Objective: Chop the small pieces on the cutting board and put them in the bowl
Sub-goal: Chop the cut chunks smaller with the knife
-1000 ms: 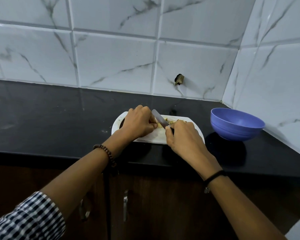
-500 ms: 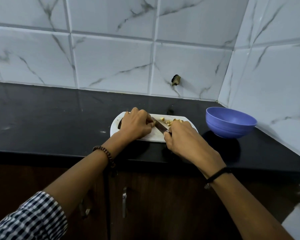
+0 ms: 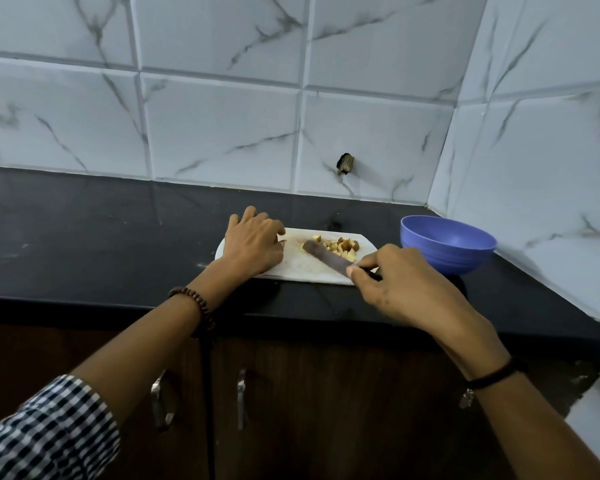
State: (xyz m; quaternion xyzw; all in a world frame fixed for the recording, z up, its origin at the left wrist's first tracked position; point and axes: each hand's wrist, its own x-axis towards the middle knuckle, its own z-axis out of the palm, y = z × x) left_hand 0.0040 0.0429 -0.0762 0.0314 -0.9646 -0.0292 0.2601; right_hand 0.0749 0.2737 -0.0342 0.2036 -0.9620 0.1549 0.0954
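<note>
**Knife low on the board, pile of cut pieces waiting beyond it**

Nearest: the right hand (image 3: 409, 289), over the counter's front edge. Thumb and curled fingers pinch the dark handle of the knife (image 3: 328, 257) right where the blade begins. The blade angles away to the left, lying low across the white cutting board (image 3: 302, 270), tip close to the pile.

Further in, the left hand (image 3: 253, 244) sits on the board's left end with knuckles up and fingers curled down. A small brown bit shows at its fingertips; I cannot tell whether it is pinched or only touched.

Judgement on the step: chopping looks mostly done, with gathering or a last few cuts next.
- Keep the left fingertips tucked and well clear of the edge.
- Hold the board down while working; it may slide on the glossy black counter (image 3: 84, 237).
- If sweeping, use the flat of the blade and push the pile toward the board's right end, the bowl side.

The pieces (image 3: 342, 244): small pale-yellow cubes, some with brown skin, heaped loosely on the far right part of the board, just beyond the blade. Light and loose, likely to scatter.

Beyond to the right: the blue bowl (image 3: 447, 259), near the board in the tiled corner. Its inside is not visible.
</note>
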